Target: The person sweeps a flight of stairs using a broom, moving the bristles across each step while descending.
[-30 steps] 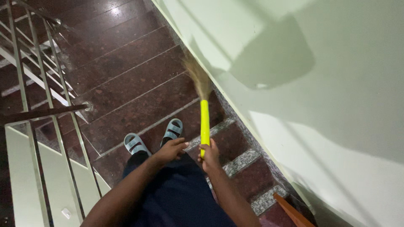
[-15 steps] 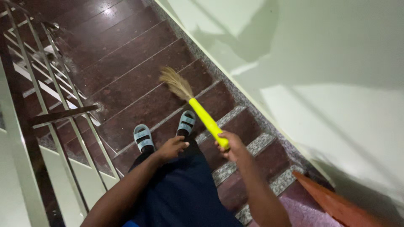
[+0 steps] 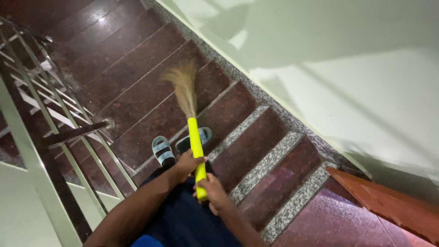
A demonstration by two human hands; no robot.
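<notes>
- The broom [image 3: 193,126] has a bright yellow handle, smooth and round like a plastic tube, and a head of pale straw-coloured bristles [image 3: 183,87] that spread out like a soft brush at the far end.
- The broom stands nearly in the middle of the view, in front of the person's body; the handle points away from the person, and the bristles are over the dark brown steps [image 3: 151,82] lower down. The bristles look a little blurred, so it is not clear if they touch the step.
- The right hand [image 3: 211,192] is closed around the near end of the yellow handle, with the fingers wrapped on it.
- The left hand [image 3: 188,162] is on the handle just above the right one; its fingers bend around the tube, so both hands hold the broom close together.
- The steps are of polished stone in a dark red-brown colour and they shine under the light; the front edge of each near step is a strip of grey speckled granite [image 3: 265,164].
- The person wears dark blue clothing [image 3: 183,219] and light blue sandals [image 3: 163,150] with straps, and the feet stand on a step just below the hands.
- On the left side there is a metal railing [image 3: 68,132] with thin slanted bars and a darker handrail.
- On the right side the wall [image 3: 343,82] is smooth and pale green, with soft shadows on it, and a grey speckled skirting runs along its foot.
- A reddish-orange wooden piece [image 3: 388,206] lies at the bottom right, next to the wall.
</notes>
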